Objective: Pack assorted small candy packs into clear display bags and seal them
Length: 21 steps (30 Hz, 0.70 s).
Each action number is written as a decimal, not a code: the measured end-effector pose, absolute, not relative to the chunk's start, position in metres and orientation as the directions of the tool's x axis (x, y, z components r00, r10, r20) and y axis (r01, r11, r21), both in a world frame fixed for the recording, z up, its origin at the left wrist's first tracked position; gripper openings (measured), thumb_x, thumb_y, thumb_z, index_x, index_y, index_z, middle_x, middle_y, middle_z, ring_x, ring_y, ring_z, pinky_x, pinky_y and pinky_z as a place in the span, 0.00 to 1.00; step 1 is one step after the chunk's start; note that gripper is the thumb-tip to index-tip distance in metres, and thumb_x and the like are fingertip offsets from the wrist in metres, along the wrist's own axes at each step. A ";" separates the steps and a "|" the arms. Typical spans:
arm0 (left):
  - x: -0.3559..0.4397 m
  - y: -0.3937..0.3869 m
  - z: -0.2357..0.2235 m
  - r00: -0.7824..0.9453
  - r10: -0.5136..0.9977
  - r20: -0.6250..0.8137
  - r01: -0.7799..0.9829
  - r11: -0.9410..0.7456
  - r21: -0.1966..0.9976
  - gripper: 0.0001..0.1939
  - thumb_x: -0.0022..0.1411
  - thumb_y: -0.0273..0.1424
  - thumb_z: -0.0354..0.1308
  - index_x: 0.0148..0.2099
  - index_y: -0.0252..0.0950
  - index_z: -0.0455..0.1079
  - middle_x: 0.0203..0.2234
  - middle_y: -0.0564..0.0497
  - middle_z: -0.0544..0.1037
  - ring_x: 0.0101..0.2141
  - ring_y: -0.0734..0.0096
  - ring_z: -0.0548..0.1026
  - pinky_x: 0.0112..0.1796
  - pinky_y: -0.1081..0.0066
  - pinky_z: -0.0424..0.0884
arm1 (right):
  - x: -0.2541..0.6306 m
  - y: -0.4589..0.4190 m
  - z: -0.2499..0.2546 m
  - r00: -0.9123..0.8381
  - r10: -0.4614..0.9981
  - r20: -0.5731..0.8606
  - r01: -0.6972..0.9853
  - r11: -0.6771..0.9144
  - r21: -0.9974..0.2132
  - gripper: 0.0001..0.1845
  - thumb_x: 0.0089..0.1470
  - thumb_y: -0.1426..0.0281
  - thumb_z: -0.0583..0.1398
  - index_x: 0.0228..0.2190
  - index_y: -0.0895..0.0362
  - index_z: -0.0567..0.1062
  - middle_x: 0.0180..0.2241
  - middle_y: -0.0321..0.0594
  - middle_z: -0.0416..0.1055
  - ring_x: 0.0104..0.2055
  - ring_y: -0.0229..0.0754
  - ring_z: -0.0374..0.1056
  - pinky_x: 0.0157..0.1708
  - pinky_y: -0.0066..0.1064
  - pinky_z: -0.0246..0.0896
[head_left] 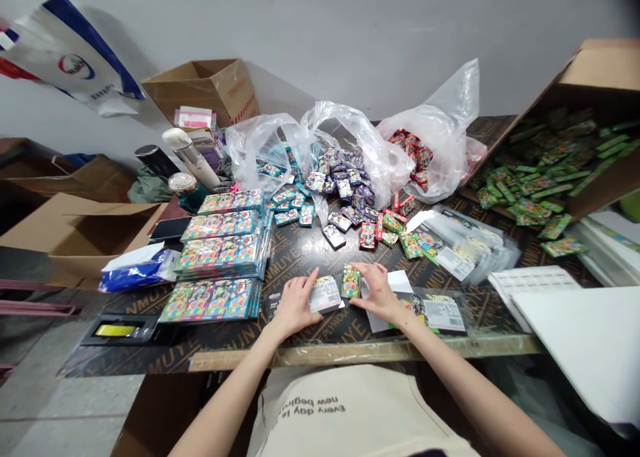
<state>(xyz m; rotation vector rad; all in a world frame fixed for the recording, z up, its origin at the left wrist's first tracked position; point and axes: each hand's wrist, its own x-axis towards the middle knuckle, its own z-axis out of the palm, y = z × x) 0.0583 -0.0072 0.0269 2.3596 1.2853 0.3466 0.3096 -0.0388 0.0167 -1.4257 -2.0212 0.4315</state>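
Observation:
My left hand (296,305) rests at the near edge of the table, its fingers and thumb closed around the side of a small pack with a white printed label (325,294). Just right of it, my right hand (376,291) grips a small green patterned box (351,281) between thumb and fingers. A sheet of white paper (400,281) and a clear sleeve with a printed label (444,312) lie beside and partly under my right hand. Beyond both hands is a loose heap of small boxes (345,183) in blue, purple, red and green.
Stacks of wrapped multi-box packs (213,300) stand at left, near a tape dispenser (117,331). Plastic bags (435,130) of boxes line the wall. A tipped carton (530,120) spills green boxes at right. Clear sleeves (465,243) and white sheets (575,337) lie nearer.

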 end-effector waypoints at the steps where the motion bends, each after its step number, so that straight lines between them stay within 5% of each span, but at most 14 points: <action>1: 0.056 -0.007 0.025 0.542 0.840 0.017 0.736 -0.484 0.474 0.54 0.35 0.33 0.66 0.63 0.39 0.43 0.44 0.45 0.68 0.45 0.56 0.64 0.48 0.58 0.58 | 0.308 -0.041 0.015 -0.245 0.931 0.271 0.696 0.363 -0.619 0.42 0.37 0.63 0.66 0.53 0.52 0.57 0.49 0.45 0.63 0.52 0.52 0.58 0.52 0.45 0.44; 6: 0.049 -0.001 0.027 0.531 0.846 0.049 0.711 -0.476 0.518 0.54 0.39 0.35 0.65 0.64 0.38 0.38 0.47 0.44 0.65 0.47 0.55 0.63 0.47 0.59 0.59 | 0.307 -0.044 0.023 -0.290 0.930 0.226 0.538 0.353 -0.766 0.46 0.34 0.62 0.67 0.54 0.52 0.55 0.49 0.43 0.63 0.50 0.48 0.60 0.49 0.39 0.52; 10: 0.047 0.001 0.036 0.563 0.825 0.048 0.674 -0.492 0.552 0.56 0.37 0.36 0.66 0.64 0.39 0.38 0.46 0.45 0.65 0.47 0.54 0.63 0.48 0.58 0.58 | 0.311 -0.035 0.035 -0.130 0.929 0.347 0.652 0.344 -0.675 0.37 0.39 0.62 0.65 0.51 0.52 0.59 0.50 0.45 0.62 0.53 0.51 0.56 0.53 0.44 0.45; 14: 0.049 -0.002 0.041 0.567 0.821 0.060 0.646 -0.489 0.585 0.57 0.37 0.34 0.66 0.64 0.40 0.36 0.47 0.45 0.66 0.47 0.55 0.64 0.49 0.58 0.57 | 0.312 -0.032 0.039 -0.342 0.895 0.285 0.613 0.443 -0.654 0.42 0.36 0.59 0.67 0.52 0.51 0.58 0.50 0.44 0.63 0.53 0.53 0.58 0.56 0.49 0.35; 18: 0.055 -0.005 0.045 0.576 0.815 0.068 0.602 -0.479 0.639 0.56 0.35 0.32 0.67 0.64 0.40 0.40 0.46 0.46 0.66 0.47 0.56 0.64 0.49 0.58 0.58 | 0.308 -0.033 0.038 -0.388 0.896 0.219 0.451 0.391 -0.802 0.46 0.34 0.60 0.68 0.53 0.51 0.56 0.52 0.44 0.61 0.55 0.51 0.56 0.56 0.47 0.41; 21: 0.066 -0.006 0.048 0.436 0.890 0.129 0.590 -0.391 0.706 0.52 0.37 0.34 0.66 0.62 0.41 0.45 0.45 0.47 0.64 0.47 0.57 0.64 0.49 0.59 0.60 | 0.293 -0.030 0.043 -0.142 0.971 0.192 0.238 0.222 -0.946 0.45 0.38 0.61 0.66 0.55 0.48 0.53 0.56 0.44 0.55 0.55 0.48 0.57 0.54 0.44 0.50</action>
